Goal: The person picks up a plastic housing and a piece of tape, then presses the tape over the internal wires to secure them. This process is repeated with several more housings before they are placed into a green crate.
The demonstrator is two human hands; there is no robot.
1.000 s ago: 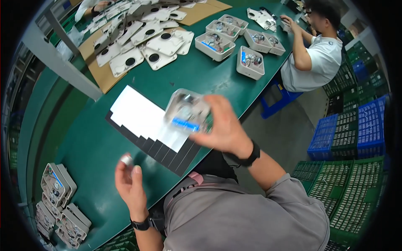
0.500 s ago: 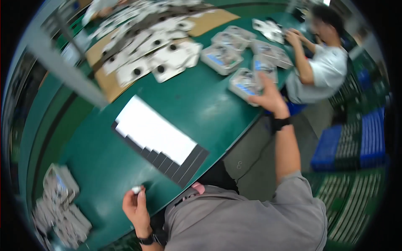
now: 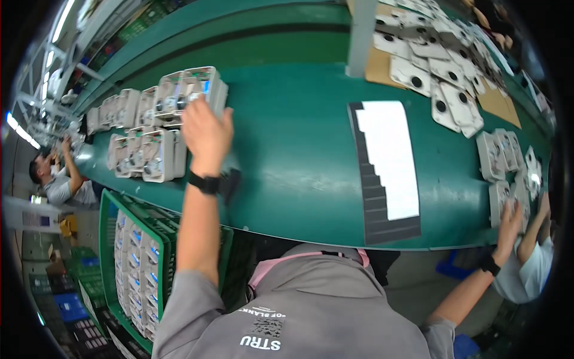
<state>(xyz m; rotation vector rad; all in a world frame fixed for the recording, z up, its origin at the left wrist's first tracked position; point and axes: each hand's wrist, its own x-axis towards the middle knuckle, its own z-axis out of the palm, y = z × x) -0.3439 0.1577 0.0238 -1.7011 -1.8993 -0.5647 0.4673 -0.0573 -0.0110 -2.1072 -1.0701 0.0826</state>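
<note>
My left hand (image 3: 206, 133) reaches to the left side of the bench, fingers stretched out and thumb apart. Its fingertips overlap the front edge of a grey plastic housing (image 3: 214, 76) with small parts and wiring inside; whether they touch it I cannot tell. More such housings (image 3: 156, 154) stand in rows beside and below that hand. Far to the right, my right hand (image 3: 508, 226) is held with fingers extended beside another grey housing (image 3: 498, 200). No object shows in it.
A white sheet on a dark stepped board (image 3: 391, 230) lies on the green bench (image 3: 287, 155). Flat white plates with black discs (image 3: 440, 106) cover cardboard near a grey post (image 3: 361, 42). A green crate (image 3: 107, 239) of housings stands at lower left. Co-workers sit at both ends.
The view has swung to the left. My left hand has moved from near my body to the left housings; the small white piece it held no longer shows. My right hand stays near the right housings.
</note>
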